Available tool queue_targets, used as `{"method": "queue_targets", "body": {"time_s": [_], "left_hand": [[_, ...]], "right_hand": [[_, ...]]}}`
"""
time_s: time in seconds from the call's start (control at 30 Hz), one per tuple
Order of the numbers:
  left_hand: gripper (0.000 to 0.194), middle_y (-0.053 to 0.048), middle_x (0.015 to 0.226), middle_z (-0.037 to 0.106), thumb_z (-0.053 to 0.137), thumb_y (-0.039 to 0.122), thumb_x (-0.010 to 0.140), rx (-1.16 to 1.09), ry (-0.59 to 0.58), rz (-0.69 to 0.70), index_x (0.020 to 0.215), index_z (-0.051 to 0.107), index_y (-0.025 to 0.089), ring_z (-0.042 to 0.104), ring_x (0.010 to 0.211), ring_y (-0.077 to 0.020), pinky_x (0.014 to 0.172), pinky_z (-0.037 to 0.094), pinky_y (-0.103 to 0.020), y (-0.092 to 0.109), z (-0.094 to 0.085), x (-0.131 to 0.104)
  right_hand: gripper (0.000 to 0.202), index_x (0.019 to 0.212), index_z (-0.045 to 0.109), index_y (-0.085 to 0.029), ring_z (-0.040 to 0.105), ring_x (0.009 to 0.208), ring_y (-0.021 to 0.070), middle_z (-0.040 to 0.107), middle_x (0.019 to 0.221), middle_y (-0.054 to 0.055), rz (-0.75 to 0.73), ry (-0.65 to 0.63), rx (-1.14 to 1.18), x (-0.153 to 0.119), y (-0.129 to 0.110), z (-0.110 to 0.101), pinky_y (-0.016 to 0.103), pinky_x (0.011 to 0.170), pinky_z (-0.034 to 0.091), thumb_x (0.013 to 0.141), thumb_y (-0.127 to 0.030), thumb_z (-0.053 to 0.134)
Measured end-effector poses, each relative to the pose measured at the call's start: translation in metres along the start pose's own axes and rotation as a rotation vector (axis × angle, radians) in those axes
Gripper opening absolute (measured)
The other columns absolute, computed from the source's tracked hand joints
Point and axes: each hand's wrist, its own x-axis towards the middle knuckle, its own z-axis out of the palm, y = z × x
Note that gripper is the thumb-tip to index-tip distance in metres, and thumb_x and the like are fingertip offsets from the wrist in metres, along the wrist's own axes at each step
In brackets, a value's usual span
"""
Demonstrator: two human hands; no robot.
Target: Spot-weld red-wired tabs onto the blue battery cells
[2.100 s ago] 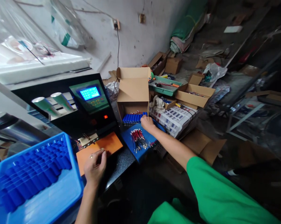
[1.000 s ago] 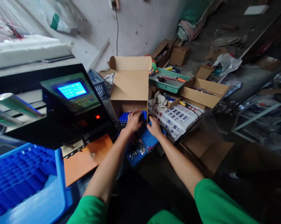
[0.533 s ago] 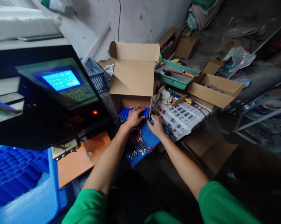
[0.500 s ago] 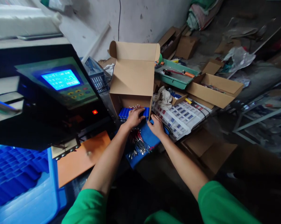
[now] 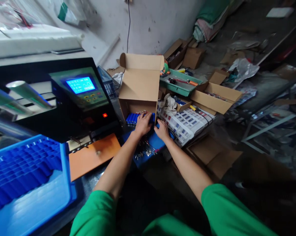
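Note:
A cardboard box (image 5: 139,86) stands with its lid up and its front side low. Inside lies a row of blue cylindrical battery cells (image 5: 131,119), with wires and metal ends behind them. My left hand (image 5: 143,124) rests on the row with its fingers stretched over the cells, hiding part of them. My right hand (image 5: 162,131) is at the box's right front corner, fingers spread and touching its side wall. Below my hands, a bundle of red and black wires with metal ends (image 5: 144,149) lies on a blue surface (image 5: 160,144).
To the left stands a black machine with a lit screen (image 5: 81,85) and an orange board (image 5: 95,156) before it. A blue crate (image 5: 66,164) holds many blue cells. On the right are a white plastic basket (image 5: 184,126), a green tray (image 5: 179,83) and an open carton (image 5: 216,98).
The view has swung to the left and up, so more of the machine and crate shows. My hands have stayed nearly in place at the box.

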Motion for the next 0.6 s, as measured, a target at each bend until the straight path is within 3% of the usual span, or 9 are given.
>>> {"method": "queue_targets", "body": {"time_s": [0.1,0.17,0.27,0.4,0.5,0.6], "left_hand": [[0.06,-0.009,0.147,0.057,0.058,0.02,0.084,-0.046,0.068,0.055,0.144,0.052,0.021,0.041,0.143,-0.0323,0.117,0.034,-0.054,0.005,-0.027,-0.021],[0.052,-0.009,0.143,0.06,0.056,0.024,0.088,-0.084,0.135,0.079,0.141,0.055,0.022,0.045,0.14,-0.0299,0.116,0.038,-0.052,0.006,-0.051,-0.051],[0.041,-0.009,0.131,0.068,0.053,0.031,0.094,-0.146,0.259,0.017,0.132,0.06,0.022,0.057,0.128,-0.0253,0.111,0.046,-0.046,0.006,-0.09,-0.117],[0.033,-0.008,0.114,0.074,0.05,0.039,0.095,-0.164,0.425,-0.225,0.119,0.066,0.022,0.068,0.108,-0.0225,0.1,0.054,-0.04,0.0,-0.126,-0.219],[0.031,-0.008,0.105,0.076,0.055,0.045,0.092,-0.09,0.552,-0.389,0.107,0.069,0.022,0.071,0.101,-0.0239,0.094,0.056,-0.04,-0.014,-0.139,-0.28],[0.032,-0.007,0.101,0.077,0.057,0.048,0.089,0.007,0.606,-0.52,0.103,0.071,0.023,0.072,0.094,-0.0247,0.087,0.056,-0.038,-0.029,-0.144,-0.318]], "right_hand": [[0.052,0.131,0.061,-0.012,0.061,0.117,0.0292,0.068,0.124,0.016,-0.008,0.032,0.062,0.0,0.003,0.001,0.043,0.107,0.047,0.08,-0.014,0.056],[0.049,0.129,0.062,-0.013,0.062,0.114,0.0281,0.07,0.121,0.016,0.008,0.063,0.114,0.0,0.004,0.002,0.043,0.105,0.048,0.08,-0.015,0.055],[0.04,0.122,0.065,-0.013,0.064,0.107,0.0256,0.071,0.114,0.016,0.064,0.118,0.205,-0.002,0.004,0.001,0.04,0.1,0.05,0.084,-0.02,0.054],[0.031,0.108,0.066,-0.011,0.066,0.093,0.0227,0.072,0.099,0.014,0.124,0.152,0.276,-0.008,-0.005,-0.006,0.035,0.088,0.052,0.087,-0.03,0.052],[0.024,0.091,0.068,-0.015,0.066,0.082,0.0201,0.072,0.084,0.008,0.14,0.018,0.292,-0.011,-0.019,-0.011,0.029,0.077,0.05,0.087,-0.034,0.053],[0.019,0.071,0.065,-0.018,0.061,0.069,0.0172,0.066,0.068,0.002,0.184,-0.21,0.265,-0.009,-0.039,-0.011,0.025,0.065,0.043,0.081,-0.032,0.06]]}}
